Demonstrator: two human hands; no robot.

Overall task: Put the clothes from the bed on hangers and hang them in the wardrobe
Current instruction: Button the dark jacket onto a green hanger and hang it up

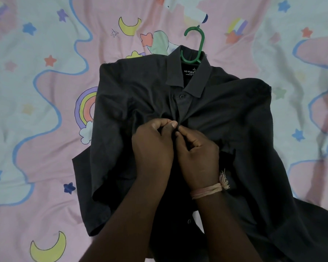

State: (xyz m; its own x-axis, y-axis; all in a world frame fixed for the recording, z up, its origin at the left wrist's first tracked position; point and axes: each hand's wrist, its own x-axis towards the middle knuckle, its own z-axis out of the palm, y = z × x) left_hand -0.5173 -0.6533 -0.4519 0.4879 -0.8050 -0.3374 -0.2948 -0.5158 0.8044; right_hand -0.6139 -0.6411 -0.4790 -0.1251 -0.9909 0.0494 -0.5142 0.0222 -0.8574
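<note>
both hands pinching the shirt front shut at a button
the shirt lies mid-bed on a hanger; left hand and right hand pinch the front. a half-done button could pop open when lifted, slipping the shirt off.

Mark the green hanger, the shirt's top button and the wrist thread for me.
green hanger point(201, 41): head view, on the hook's shaft.
top button point(181, 96): head view, on the button's face.
wrist thread point(206, 191): head view, on the band across the right wrist.
</note>
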